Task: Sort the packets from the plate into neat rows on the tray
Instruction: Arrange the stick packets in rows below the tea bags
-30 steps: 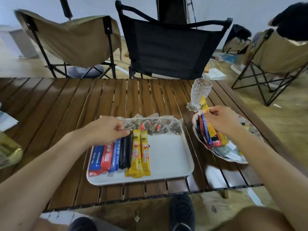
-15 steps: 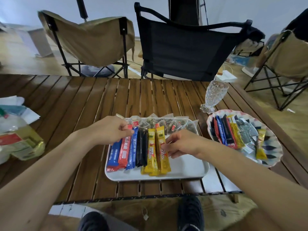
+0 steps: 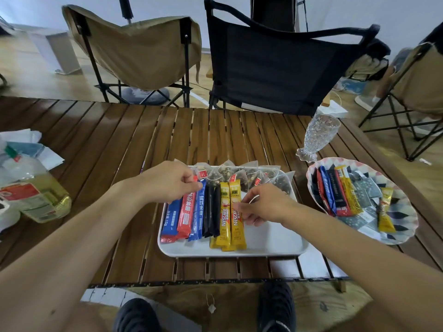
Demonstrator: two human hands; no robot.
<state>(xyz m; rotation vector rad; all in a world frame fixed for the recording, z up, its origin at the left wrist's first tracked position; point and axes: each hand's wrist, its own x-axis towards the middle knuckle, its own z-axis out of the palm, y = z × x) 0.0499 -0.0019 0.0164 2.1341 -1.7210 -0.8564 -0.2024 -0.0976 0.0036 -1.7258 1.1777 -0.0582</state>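
Right hand (image 3: 263, 206) has left the plate (image 3: 405, 238) since a second ago and now sits over the tray (image 3: 275, 243). Its thumb and curled fingers pinch the right edge of the outermost yellow packet (image 3: 237, 212) at mid-length. That packet lies lengthwise near the tray's middle, closing a row of blue, red, black and yellow sticks. Left hand (image 3: 171, 182) is curled over the far end of the red packet (image 3: 185, 215), towards the tray's far left corner; whether it grips cannot be told. More packets (image 3: 335, 195) lie on the plate.

Red packet (image 3: 185, 216), partly under left hand (image 3: 167, 182)
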